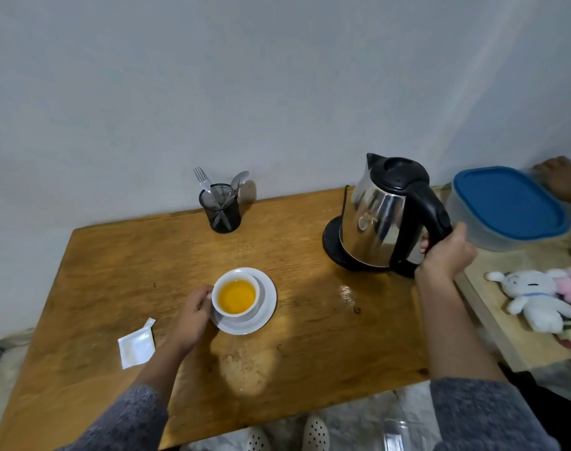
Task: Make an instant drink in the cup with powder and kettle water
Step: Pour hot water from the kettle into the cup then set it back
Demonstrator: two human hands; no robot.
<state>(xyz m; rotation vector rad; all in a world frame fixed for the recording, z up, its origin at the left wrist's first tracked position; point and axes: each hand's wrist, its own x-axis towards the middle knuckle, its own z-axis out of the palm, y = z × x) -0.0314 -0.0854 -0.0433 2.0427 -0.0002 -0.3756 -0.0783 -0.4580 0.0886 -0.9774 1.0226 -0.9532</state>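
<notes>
Cup of orange drink sits on its saucer mid-desk; your left hand grips its side, your right hand clasps the kettle handle, tilted over its base.

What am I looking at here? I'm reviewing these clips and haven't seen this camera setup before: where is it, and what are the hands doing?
There is no machine here. One wide-angle camera worn on a person's head looks down at their own hands over a wooden table. The left hand holds a white cup of orange liquid that stands on a saucer. The right hand grips the handle of a steel kettle, which tilts over its black base. Also on the table are an opened sachet and a mesh holder with cutlery. At right are a blue-lidded box and soft toys.
</notes>
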